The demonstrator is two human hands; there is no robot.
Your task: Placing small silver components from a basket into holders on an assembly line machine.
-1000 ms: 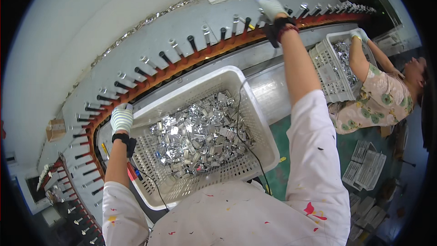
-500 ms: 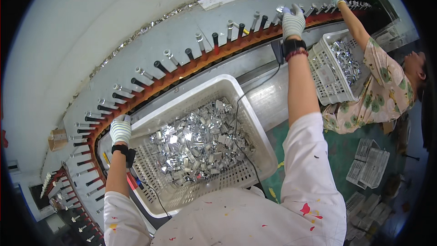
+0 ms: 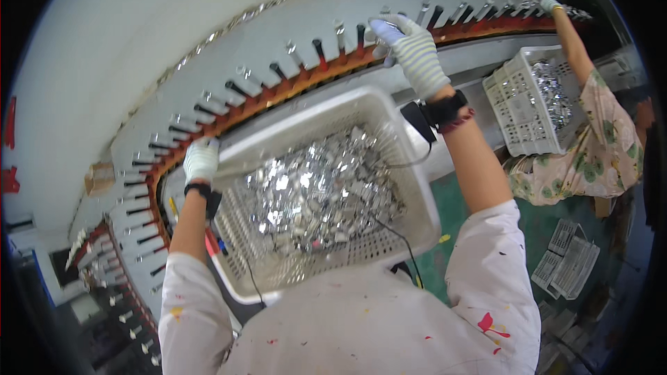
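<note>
A long curved conveyor track (image 3: 260, 105) carries a row of upright pegs, some black and bare, others topped with shiny clear or silver parts. Over it, my right hand (image 3: 415, 55), in a striped glove, has its fingers bent round a shiny silver part (image 3: 393, 26) at the row; its lower end is hidden by the fingers. My left hand (image 3: 201, 161), also gloved, is closed beside the track, near the far left corner of a white plastic crate (image 3: 415, 167). What its fingers hold, if anything, is hidden. Loose silver parts (image 3: 316, 194) fill the crate's middle.
At the right a co-worker's gloved hand (image 3: 550, 4) reaches to the same track, with a second white crate (image 3: 511, 114) of silver parts beside that person. Black cables (image 3: 399, 236) cross my crate. A small cardboard box (image 3: 99, 178) stands left of the track.
My right hand has moved left and nearer along the track and shows larger. In the picture, my left hand, the crate and the track have shifted as the view turned.
</note>
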